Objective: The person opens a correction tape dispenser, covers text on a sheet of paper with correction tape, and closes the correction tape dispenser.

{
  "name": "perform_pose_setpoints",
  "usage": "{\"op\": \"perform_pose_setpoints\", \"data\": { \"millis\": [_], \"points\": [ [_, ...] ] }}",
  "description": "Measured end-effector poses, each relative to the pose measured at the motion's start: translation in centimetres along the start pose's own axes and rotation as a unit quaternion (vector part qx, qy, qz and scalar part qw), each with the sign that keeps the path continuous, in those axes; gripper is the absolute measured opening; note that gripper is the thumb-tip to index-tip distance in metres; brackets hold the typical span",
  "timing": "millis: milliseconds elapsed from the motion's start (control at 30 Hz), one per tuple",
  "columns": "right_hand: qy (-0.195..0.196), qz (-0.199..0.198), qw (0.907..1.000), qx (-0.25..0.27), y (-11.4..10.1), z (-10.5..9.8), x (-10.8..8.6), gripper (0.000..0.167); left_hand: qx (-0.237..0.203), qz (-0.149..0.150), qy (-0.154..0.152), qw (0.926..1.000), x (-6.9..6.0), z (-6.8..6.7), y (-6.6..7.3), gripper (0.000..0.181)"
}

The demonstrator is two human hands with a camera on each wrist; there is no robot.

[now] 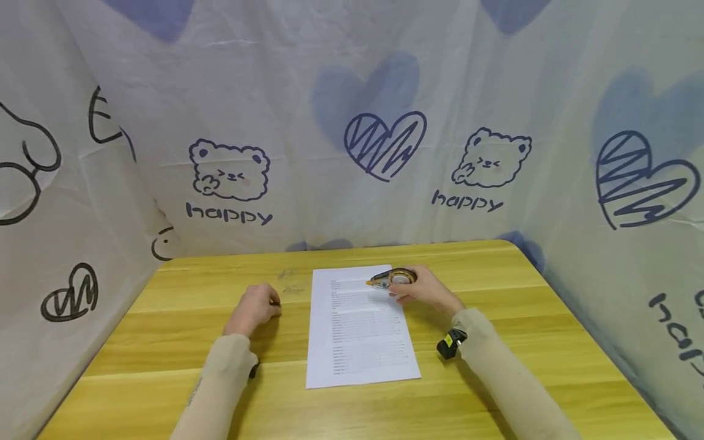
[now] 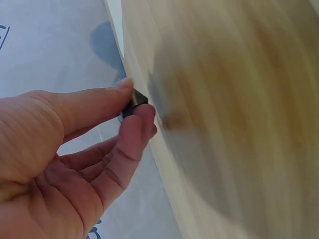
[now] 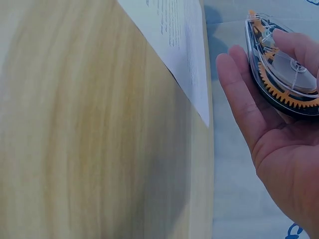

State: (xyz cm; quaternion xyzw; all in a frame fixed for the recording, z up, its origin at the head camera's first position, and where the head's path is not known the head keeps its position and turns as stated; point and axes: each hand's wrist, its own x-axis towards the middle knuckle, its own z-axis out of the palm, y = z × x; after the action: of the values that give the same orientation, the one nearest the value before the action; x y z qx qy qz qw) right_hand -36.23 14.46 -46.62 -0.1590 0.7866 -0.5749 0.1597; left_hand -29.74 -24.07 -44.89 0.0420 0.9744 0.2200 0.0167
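Observation:
A correction tape dispenser (image 3: 284, 69) with a clear case and orange gears is gripped in my right hand (image 1: 423, 288), above the upper right part of a printed sheet of paper (image 1: 363, 330). Its orange tip points left over the text. My left hand (image 1: 255, 308) is over the table, left of the paper. Between its thumb and fingertips it pinches a small dark piece (image 2: 135, 102), mostly covered by the fingers, whose kind I cannot tell.
The paper lies on a yellow wood-grain table (image 1: 165, 342). Faint grey marks (image 1: 288, 282) show on the tabletop left of the sheet. A printed white curtain (image 1: 308, 122) hangs behind and at both sides. A black device (image 1: 451, 344) is at the right wrist.

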Motion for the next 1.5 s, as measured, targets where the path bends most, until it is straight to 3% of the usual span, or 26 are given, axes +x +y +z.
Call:
{"op": "perform_pose_setpoints", "data": {
  "millis": [333, 500, 700, 933, 1133, 1500],
  "points": [
    [-0.009, -0.004, 0.9999, -0.006, -1.0, 0.8, 1.0, 0.049, -0.062, -0.022, 0.026, 0.9975, 0.1, -0.3, 0.3, 0.020],
    [0.000, -0.016, 0.9998, -0.014, -1.6, 1.6, 1.3, 0.050, -0.074, -0.004, 0.042, 0.9964, 0.2, -0.6, 0.8, 0.026],
    [-0.004, -0.022, 0.9997, 0.003, -1.7, 2.7, 1.5, 0.052, -0.113, 0.008, 0.062, 0.9916, 0.3, -0.1, 1.7, 0.026],
    [-0.019, -0.051, 0.9976, 0.043, -2.0, 3.6, 1.5, 0.048, -0.180, 0.033, 0.092, 0.9787, 0.9, 0.6, 3.5, 0.029],
    [-0.013, -0.057, 0.9972, 0.047, -2.4, 4.1, 1.5, 0.047, -0.236, 0.038, 0.081, 0.9676, 1.3, 1.1, 5.2, 0.031],
    [0.009, -0.055, 0.9983, -0.015, -2.1, 4.1, 1.1, 0.044, -0.323, 0.092, 0.055, 0.9403, 1.6, 2.8, 7.8, 0.031]
  ]
}}
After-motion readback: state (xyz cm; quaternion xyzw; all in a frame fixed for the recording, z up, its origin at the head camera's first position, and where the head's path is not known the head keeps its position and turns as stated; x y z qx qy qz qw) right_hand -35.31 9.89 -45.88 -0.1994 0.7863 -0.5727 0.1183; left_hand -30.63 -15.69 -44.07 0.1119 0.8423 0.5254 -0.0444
